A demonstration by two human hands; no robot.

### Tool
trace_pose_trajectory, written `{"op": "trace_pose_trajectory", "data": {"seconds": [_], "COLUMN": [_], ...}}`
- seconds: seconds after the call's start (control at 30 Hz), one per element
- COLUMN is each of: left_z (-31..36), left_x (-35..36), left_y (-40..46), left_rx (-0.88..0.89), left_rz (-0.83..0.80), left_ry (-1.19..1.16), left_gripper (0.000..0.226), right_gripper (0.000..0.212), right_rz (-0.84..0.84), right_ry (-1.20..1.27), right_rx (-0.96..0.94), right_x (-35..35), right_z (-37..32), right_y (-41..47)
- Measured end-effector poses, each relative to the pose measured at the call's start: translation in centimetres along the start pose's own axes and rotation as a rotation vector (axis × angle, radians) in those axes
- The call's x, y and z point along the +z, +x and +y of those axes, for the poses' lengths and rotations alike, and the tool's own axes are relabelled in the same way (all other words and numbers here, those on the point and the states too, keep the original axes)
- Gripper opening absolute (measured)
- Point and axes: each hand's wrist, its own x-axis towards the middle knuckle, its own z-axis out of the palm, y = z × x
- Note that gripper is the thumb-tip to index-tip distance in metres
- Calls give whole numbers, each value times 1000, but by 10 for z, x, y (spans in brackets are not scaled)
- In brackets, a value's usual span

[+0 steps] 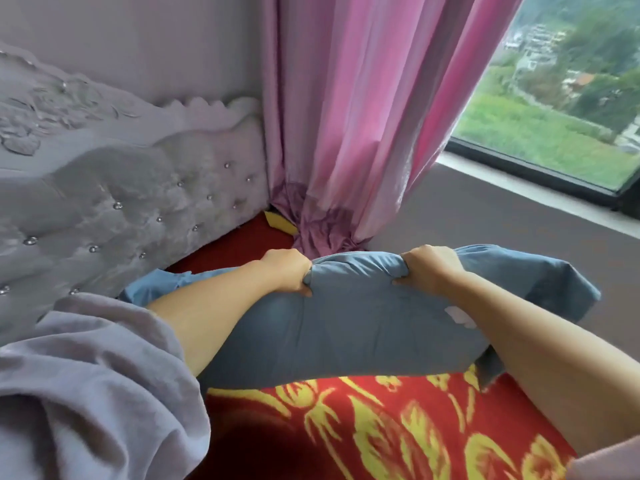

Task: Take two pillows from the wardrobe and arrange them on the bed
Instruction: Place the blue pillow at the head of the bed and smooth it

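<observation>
The plump blue fabric pillow (363, 323) lies across the head end of the bed with the red-and-yellow patterned cover (381, 431), near the grey tufted headboard (121, 202) and the corner where the pink curtain (346, 116) bunches. Bare cover lies open toward the foot. The left hand (287, 271) and right hand (429, 268) are both closed, gripping the pillow's far edge.

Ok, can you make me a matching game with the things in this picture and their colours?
Things:
1. pillow
2. curtain
3. bedspread
4. headboard

Colours:
A. red with yellow flowers
B. pale grey with shiny studs
C. blue
D. pink

Pairs: 1-C, 2-D, 3-A, 4-B. The left hand and right hand both grip the pillow.
</observation>
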Motion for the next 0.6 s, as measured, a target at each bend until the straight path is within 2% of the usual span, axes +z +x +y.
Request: {"op": "trace_pose_trajectory", "data": {"seconds": [0.13, 0.33, 0.47, 0.6], "left_z": [24, 43, 15, -44], "left_x": [-4, -23, -36, -40], "left_y": [33, 66, 76, 94], "left_rx": [-139, -146, -168, -193], "left_rz": [-47, 5, 20, 12], "left_ry": [-95, -103, -122, -151], "left_gripper": [41, 40, 43, 44], "right_gripper": [42, 37, 40, 36], "right_rz": [45, 95, 94, 104], "right_ry": [3, 12, -14, -60], "right_rx": [-121, -140, -154, -177], "right_x": [16, 15, -9, -35], "right_z": [36, 76, 64, 25], "right_y": [32, 58, 90, 135]}}
